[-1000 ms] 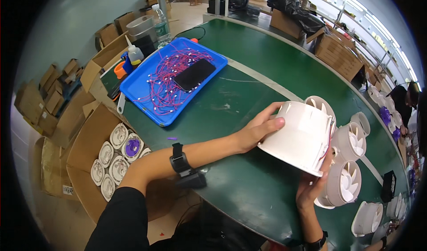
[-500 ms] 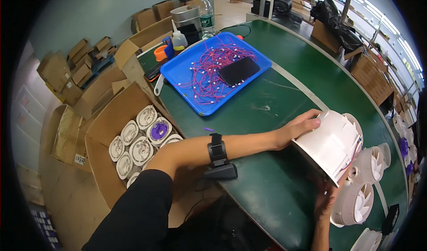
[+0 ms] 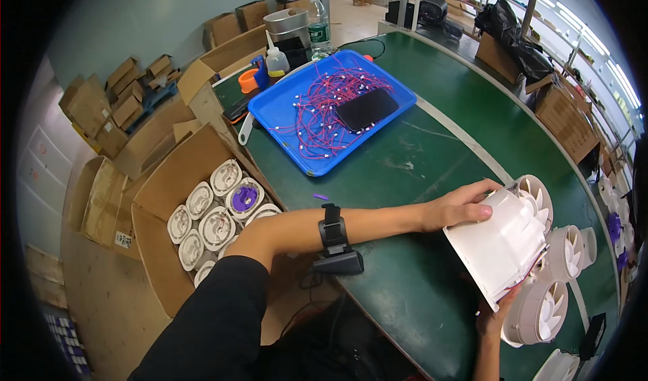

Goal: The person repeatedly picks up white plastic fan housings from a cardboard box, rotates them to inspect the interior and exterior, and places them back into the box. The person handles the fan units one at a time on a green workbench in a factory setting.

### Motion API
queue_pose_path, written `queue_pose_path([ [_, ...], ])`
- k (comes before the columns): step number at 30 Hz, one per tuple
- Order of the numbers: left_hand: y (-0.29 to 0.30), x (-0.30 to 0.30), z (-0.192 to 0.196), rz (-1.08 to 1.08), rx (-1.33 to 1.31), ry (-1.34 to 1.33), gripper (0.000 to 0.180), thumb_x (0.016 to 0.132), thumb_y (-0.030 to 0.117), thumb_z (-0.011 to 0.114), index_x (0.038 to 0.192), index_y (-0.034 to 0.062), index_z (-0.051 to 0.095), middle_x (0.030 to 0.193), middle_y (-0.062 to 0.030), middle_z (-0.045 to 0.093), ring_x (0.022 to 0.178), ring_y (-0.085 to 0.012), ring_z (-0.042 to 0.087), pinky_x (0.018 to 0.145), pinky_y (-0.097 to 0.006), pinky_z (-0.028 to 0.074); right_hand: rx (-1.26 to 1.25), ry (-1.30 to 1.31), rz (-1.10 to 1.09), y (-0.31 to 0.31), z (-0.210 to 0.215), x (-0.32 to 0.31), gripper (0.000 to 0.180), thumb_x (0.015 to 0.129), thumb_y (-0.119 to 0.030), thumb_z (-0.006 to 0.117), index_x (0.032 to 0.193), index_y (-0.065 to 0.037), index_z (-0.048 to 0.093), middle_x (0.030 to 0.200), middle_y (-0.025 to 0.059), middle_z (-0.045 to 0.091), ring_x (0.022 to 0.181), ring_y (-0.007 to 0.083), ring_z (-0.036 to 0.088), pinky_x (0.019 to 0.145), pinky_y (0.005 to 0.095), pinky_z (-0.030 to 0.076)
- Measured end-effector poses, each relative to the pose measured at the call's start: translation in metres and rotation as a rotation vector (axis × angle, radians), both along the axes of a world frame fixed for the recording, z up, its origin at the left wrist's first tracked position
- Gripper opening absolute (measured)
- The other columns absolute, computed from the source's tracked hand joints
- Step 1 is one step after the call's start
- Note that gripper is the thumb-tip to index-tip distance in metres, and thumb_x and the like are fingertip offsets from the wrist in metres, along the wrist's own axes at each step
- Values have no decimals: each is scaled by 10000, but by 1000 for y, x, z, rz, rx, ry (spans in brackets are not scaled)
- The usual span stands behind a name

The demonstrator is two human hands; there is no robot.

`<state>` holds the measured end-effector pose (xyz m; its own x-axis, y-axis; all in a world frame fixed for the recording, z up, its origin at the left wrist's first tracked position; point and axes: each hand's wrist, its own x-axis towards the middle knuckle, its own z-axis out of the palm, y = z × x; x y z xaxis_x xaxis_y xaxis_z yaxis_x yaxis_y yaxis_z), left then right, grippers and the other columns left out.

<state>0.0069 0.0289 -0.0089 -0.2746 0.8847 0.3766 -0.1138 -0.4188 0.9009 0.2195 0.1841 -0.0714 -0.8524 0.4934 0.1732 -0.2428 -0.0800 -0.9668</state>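
A white plastic housing (image 3: 491, 245), cup-shaped and tilted, is held between my two hands over the right part of the green table. My left hand (image 3: 459, 209) grips its upper left side, thumb lying across the outer wall. Low on the housing, my right hand (image 3: 496, 313) holds the bottom right edge; part of its fingers is hidden behind the plastic. A thin red wire (image 3: 516, 283) runs along that lower right side. Just beyond stand several white fan units with blades, the closest one (image 3: 536, 310) right beside my right hand.
A blue tray (image 3: 307, 164) holds red wires with white connectors and a black phone (image 3: 368, 109). Left of the table, a cardboard box (image 3: 154, 249) contains round white parts and a purple one (image 3: 244, 197). A water bottle (image 3: 318, 30) and glue bottle (image 3: 277, 60) stand behind the tray.
The housing has turned in my hands and dropped slightly, uncovering more of the fan unit behind it. My right hand has shifted along its lower edge.
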Motion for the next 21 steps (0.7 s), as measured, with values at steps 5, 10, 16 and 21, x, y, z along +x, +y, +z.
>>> queue_pose_path([
  [5,4,1,-3,-17,-42,15,784,869,547,534,1419,36,309,1274,-136,475,1190,-186,461,996,-316,369,-96,3,67,8,-4,2,905,907,-667,409,1501,-41,136,1475,140,328,1327,294,381,1100,425,314],
  [10,-8,7,3,-138,-115,-88,869,876,583,521,1481,40,215,1364,-138,423,1243,-184,438,1021,-317,360,-146,30,211,3,4,0,798,945,-655,301,1440,-29,272,1387,164,435,1158,308,546,936,446,500],
  [16,-5,8,7,-234,-156,-220,964,860,601,538,1534,84,81,1511,-158,283,1357,-234,352,1110,-351,298,-383,27,133,-2,-1,-4,661,941,-555,437,1375,-58,395,1250,174,547,1043,319,601,822,509,543],
  [21,-2,13,-3,-129,-242,-363,690,988,555,339,1453,46,327,1402,-160,462,1268,-239,482,1099,-379,361,-322,-185,144,10,3,-3,714,971,-622,274,1419,-72,357,1312,125,531,1193,266,523,990,432,456],
])
